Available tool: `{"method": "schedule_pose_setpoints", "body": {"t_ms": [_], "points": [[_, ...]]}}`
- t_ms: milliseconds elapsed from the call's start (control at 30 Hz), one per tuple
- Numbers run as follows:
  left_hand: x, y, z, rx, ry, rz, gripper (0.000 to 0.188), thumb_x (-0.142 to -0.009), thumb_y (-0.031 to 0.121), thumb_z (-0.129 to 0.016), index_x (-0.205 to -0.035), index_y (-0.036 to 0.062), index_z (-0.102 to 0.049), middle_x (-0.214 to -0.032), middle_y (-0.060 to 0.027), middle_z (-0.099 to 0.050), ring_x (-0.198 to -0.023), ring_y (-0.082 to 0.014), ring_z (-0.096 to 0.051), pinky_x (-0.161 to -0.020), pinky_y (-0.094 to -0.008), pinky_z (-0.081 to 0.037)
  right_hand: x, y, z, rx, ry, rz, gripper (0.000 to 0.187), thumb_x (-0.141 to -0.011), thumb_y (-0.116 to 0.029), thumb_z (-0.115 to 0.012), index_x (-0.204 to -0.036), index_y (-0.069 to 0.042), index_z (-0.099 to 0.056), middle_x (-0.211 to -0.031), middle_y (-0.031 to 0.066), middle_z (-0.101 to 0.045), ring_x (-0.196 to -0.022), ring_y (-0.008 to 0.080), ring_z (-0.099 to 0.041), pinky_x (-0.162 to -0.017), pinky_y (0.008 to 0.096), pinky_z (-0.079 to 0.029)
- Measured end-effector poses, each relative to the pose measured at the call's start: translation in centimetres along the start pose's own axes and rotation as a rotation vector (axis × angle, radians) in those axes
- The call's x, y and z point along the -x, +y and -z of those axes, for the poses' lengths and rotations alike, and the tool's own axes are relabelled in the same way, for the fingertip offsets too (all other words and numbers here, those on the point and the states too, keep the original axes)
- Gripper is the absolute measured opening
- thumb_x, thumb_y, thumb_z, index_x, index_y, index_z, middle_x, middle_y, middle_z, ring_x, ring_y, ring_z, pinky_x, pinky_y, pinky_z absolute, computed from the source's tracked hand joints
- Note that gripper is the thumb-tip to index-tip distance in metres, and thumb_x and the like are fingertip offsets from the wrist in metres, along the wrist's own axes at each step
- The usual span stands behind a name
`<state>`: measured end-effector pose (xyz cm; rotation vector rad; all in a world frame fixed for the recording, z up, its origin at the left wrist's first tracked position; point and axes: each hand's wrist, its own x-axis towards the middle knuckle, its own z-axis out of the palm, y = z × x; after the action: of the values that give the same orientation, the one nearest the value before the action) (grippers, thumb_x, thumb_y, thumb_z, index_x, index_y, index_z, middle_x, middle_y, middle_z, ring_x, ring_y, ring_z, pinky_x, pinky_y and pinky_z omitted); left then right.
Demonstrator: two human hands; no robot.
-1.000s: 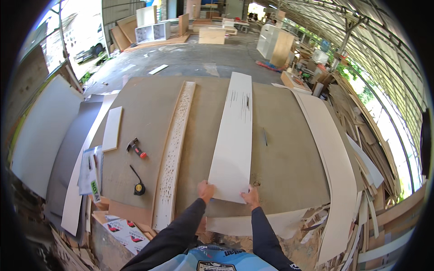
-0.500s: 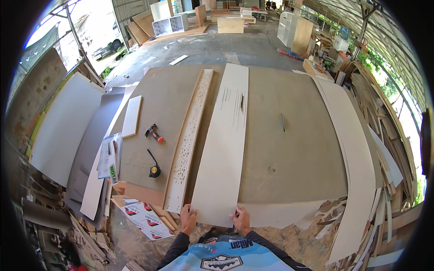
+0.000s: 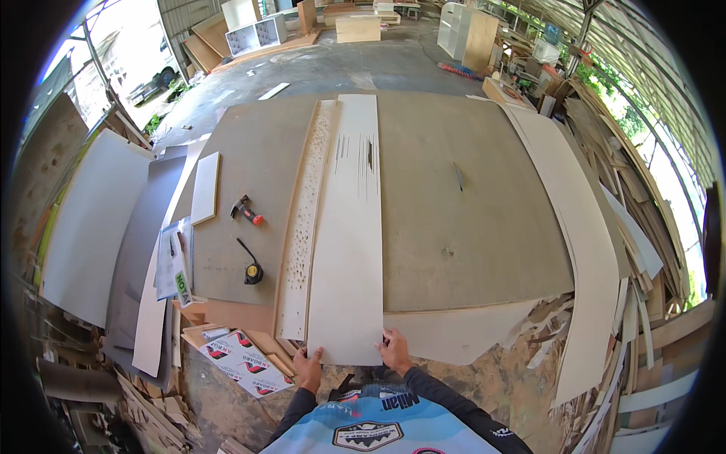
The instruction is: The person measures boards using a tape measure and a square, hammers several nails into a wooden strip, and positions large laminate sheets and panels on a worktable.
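Panel (image 3: 344,250) with underside hidden, your left hand (image 3: 308,369) and right hand (image 3: 394,352) clamped on its near end, pitted strip (image 3: 302,227) alongside.

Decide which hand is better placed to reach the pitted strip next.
Probably the left hand: it is at the near left corner of the white panel, beside the pitted strip. The right hand is across the panel, at its right edge.

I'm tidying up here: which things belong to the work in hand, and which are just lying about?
In the work:
long white board, left hand and right hand at its near end
probably the speckled board alongside

Seemingly just lying about:
hammer
tape measure
short white board
thin dark tool
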<state>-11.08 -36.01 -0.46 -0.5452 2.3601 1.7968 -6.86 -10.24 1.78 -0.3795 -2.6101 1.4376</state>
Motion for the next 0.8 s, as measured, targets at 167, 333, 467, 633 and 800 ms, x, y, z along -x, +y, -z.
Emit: {"method": "schedule_pose_setpoints", "body": {"t_ms": [167,333,467,633,800], "points": [[-1.1,-2.4,-0.4,0.134,0.023,0.025,0.031,-0.085,0.02,-0.074,-0.098,-0.0049,-0.063,-0.091,-0.0104,-0.066,-0.08,-0.0147,-0.058,-0.072,-0.0309,-0.047,-1.3,0.0,-1.1,0.051,0.047,-0.035,0.037,-0.07,-0.003,-0.075,-0.107,-0.004,-0.068,-0.075,0.0117,-0.057,-0.066,0.0252,-0.057,-0.061,0.0376,-0.047],[0.0,1.0,-2.3,0.336,0.011,0.049,0.038,-0.089,0.025,-0.071,-0.108,-0.0047,-0.059,-0.097,-0.0093,-0.065,-0.082,-0.0155,-0.058,-0.073,-0.0312,-0.047,-2.7,1.2,-2.2,-0.479,0.098,-0.324,0.024,-0.07,0.003,-0.071,-0.095,0.0,-0.073,-0.073,0.0077,-0.069,-0.063,0.0134,-0.06,-0.057,0.029,-0.048],[-1.1,1.1,-3.4,0.386,-0.009,0.125,0.041,-0.09,0.026,-0.07,-0.118,-0.0009,-0.055,-0.096,-0.0072,-0.064,-0.074,-0.016,-0.06,-0.059,-0.0298,-0.049,-4.2,1.7,-1.9,-0.75,0.128,-0.42,0.018,-0.073,0.006,-0.07,-0.09,0.006,-0.071,-0.078,0.0054,-0.07,-0.068,0.0096,-0.061,-0.063,0.0253,-0.052],[-2.2,-0.3,-3.8,0.423,0.035,0.166,0.044,-0.09,0.032,-0.068,-0.124,0.0092,-0.051,-0.092,-0.0052,-0.064,-0.065,-0.0153,-0.061,-0.046,-0.0281,-0.047,-4.5,2.9,-2.2,-0.417,0.07,-0.227,0.026,-0.076,-0.015,-0.08,-0.093,0.003,-0.072,-0.077,0.0053,-0.07,-0.067,0.0119,-0.064,-0.062,0.0268,-0.051],[0.0,-1.8,-3.3,0.531,0.136,0.321,0.032,-0.092,0.033,-0.061,-0.11,0.0071,-0.056,-0.09,-0.0066,-0.064,-0.068,-0.0183,-0.062,-0.052,-0.0289,-0.047,-1.7,6.6,2.7,-0.576,-0.194,-0.374,0.027,-0.087,-0.03,-0.072,-0.095,-0.004,-0.072,-0.079,0.0022,-0.068,-0.071,0.0094,-0.063,-0.062,0.0259,-0.05]]}}
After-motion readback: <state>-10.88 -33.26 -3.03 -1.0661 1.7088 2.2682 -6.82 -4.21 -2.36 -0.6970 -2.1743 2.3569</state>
